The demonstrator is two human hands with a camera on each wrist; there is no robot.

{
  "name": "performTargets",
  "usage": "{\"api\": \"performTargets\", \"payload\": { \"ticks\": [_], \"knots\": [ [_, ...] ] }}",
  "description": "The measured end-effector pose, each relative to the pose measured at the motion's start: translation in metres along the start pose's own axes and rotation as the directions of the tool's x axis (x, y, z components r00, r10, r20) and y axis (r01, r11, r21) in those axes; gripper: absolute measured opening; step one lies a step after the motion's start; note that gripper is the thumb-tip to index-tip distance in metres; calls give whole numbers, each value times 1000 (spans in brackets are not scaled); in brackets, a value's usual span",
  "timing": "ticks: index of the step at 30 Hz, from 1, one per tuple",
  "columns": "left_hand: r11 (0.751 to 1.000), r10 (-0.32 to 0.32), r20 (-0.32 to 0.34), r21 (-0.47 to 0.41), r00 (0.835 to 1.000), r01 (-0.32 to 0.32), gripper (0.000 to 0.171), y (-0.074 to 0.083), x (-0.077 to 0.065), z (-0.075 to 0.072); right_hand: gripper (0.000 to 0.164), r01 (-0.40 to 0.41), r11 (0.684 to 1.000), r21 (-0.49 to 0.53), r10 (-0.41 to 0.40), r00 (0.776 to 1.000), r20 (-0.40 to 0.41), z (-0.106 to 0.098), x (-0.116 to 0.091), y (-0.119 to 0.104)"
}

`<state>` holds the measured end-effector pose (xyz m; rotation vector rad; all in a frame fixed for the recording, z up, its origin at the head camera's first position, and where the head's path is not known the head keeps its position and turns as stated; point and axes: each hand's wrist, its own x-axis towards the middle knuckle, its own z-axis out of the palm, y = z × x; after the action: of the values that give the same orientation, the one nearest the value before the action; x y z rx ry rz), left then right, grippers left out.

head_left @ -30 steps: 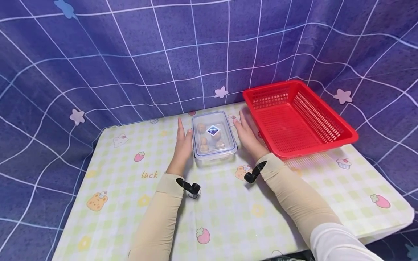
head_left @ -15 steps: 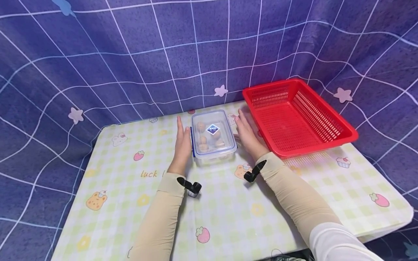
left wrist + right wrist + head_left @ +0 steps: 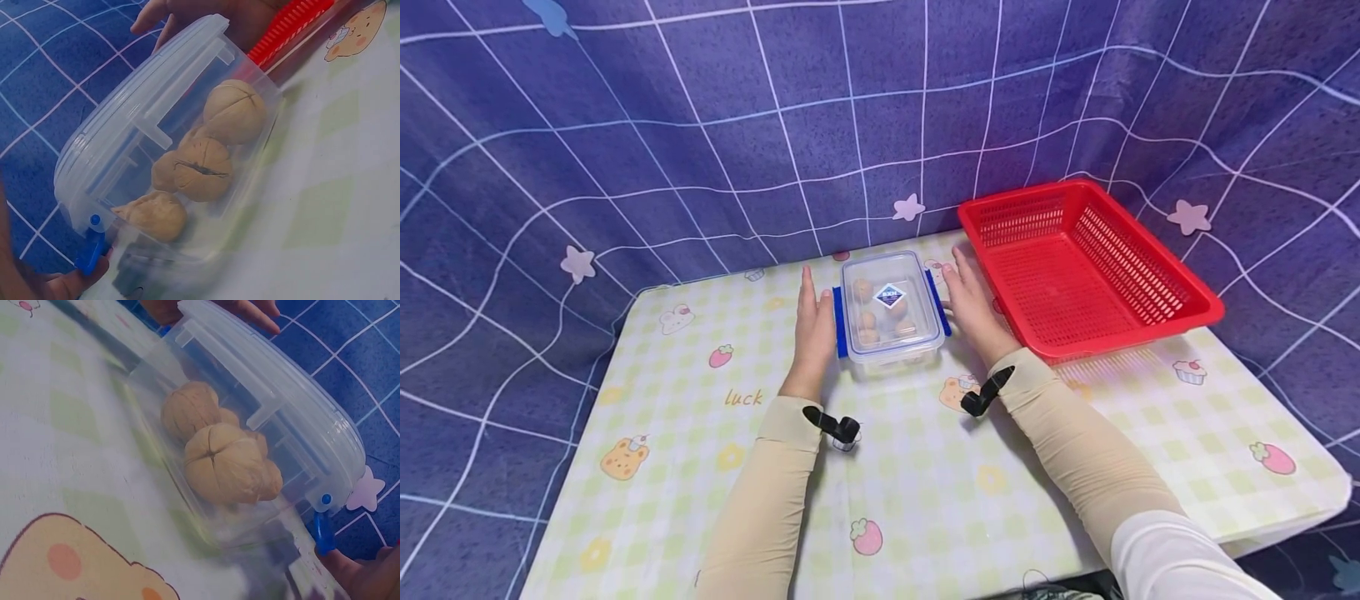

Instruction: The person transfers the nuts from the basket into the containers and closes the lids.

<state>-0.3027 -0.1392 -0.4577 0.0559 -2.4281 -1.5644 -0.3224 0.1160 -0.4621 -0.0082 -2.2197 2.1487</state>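
Note:
A clear plastic food container [image 3: 880, 271] with a blue-trimmed lid and a diamond label sits on the table between my hands. Inside it lie several walnuts [image 3: 234, 112], also plain in the right wrist view. The lid is on, and its blue side latches stick outward: the left latch [image 3: 841, 325] and the right latch [image 3: 938, 304]. My left hand [image 3: 814, 337] stands beside the left latch, fingers mostly straight, a fingertip at the latch in the left wrist view. On the other side my right hand [image 3: 976, 312] extends its fingers, one fingertip touching the latch [image 3: 324, 534].
A red perforated plastic basket [image 3: 1060, 279] stands to the right, close to my right hand. The checked tablecloth [image 3: 925, 492] has cartoon prints. Behind the table hangs a blue grid-patterned cloth [image 3: 715, 150].
Both blue latches have swung outward from the container, the left one first and then the right. My left hand has shifted slightly left; the container stays in place.

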Motion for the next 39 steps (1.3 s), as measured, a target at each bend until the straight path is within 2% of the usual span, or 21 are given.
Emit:
{"api": "performTargets", "payload": {
  "ticks": [6,10,13,16,20,24,30,31,34,39],
  "knots": [
    [999,13,-26,30,1000,-13,64,5,-2,-1,62,42,999,-26,-44,997,-66,2,2,-1],
    [993,75,-56,97,996,-70,66,6,-1,1,62,118,981,-154,-130,989,-70,3,2,-4],
    [982,121,-41,154,992,-113,70,8,-2,5,64,177,954,-242,-193,980,-41,5,1,-7],
    [966,143,12,218,990,-142,72,10,-2,11,68,225,931,-286,-229,973,22,9,-1,-8],
    [934,153,122,306,981,-184,75,13,-5,19,77,274,895,-351,-242,961,134,16,-5,-6],
    [905,149,230,360,962,-227,80,16,-9,26,85,314,865,-390,-239,943,229,22,-8,-4],
    [860,164,326,416,931,-297,83,18,-7,29,91,350,814,-463,-220,924,311,24,-6,-8],
    [849,168,340,428,926,-311,82,19,-6,29,91,358,803,-476,-217,920,326,24,-5,-9],
    [806,170,389,474,905,-355,80,20,-3,29,88,395,745,-538,-215,905,368,25,-1,-10],
    [724,140,447,563,884,-399,72,25,-3,29,74,431,589,-684,-168,893,418,28,-1,-13]
  ]
}}
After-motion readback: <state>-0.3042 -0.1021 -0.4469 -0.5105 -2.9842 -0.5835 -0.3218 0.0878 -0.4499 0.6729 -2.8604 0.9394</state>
